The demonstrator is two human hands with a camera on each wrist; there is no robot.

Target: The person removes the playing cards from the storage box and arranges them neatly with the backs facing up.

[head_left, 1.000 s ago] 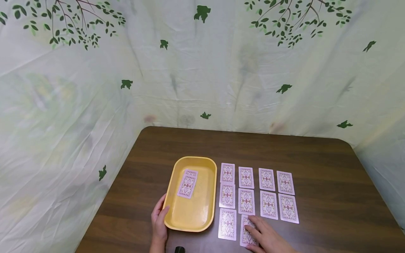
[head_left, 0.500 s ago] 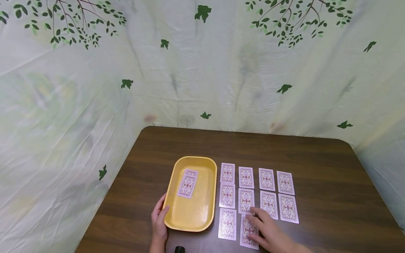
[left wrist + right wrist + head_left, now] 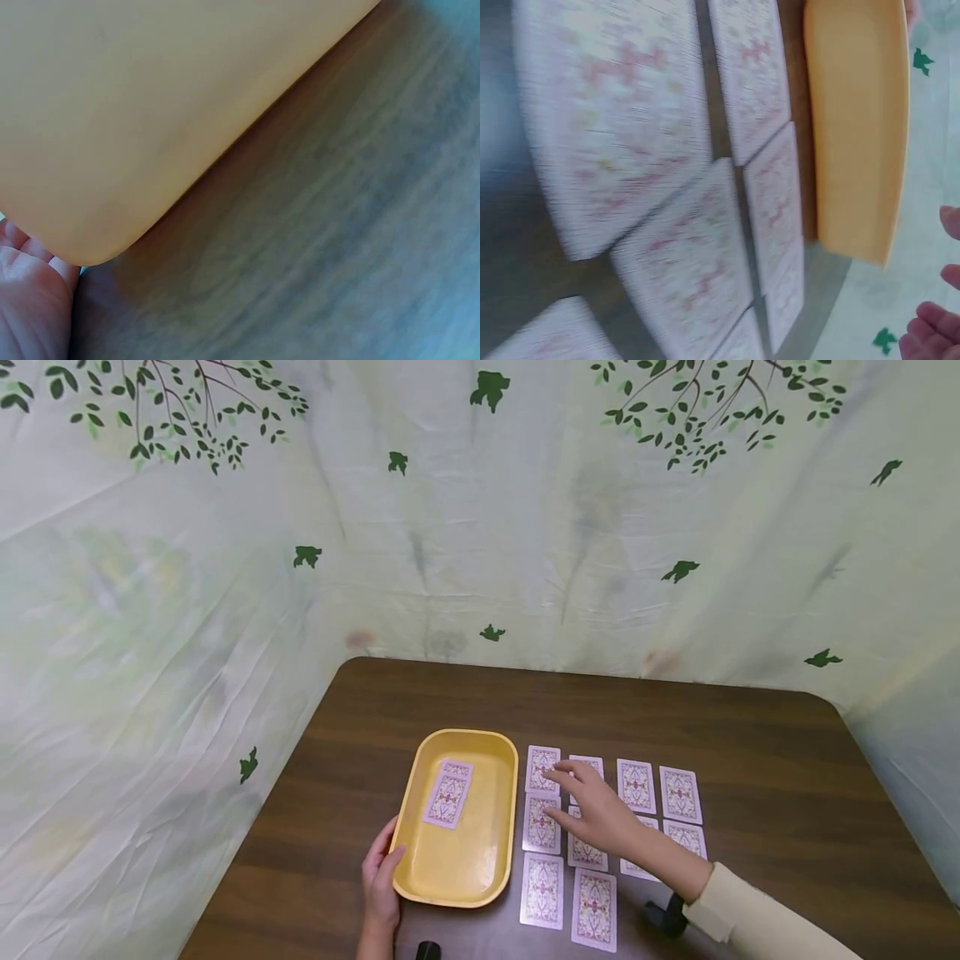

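Observation:
My left hand [image 3: 381,881] grips the near left side of a yellow tray [image 3: 480,860], with its thumb at the rim; the left wrist view shows part of the palm [image 3: 34,319] against the tray's outer wall [image 3: 150,120]. Two overlapping playing cards [image 3: 447,800] lie face down in the tray. To its right, several playing cards [image 3: 595,910] are laid face down in rows on the table. My right hand [image 3: 588,806] hovers over the left columns of cards, fingers spread and holding nothing. It partly hides several cards.
The brown wooden table [image 3: 787,793] extends to a leaf-printed curtain [image 3: 570,527] behind and at the sides. A black object [image 3: 428,951] shows at the bottom edge, near my left forearm. A dark device [image 3: 667,917] is at my right wrist.
My right hand has left the lower card of the second column and moved up and slightly left, bringing the sleeve into view. My left hand and the tray stay in place.

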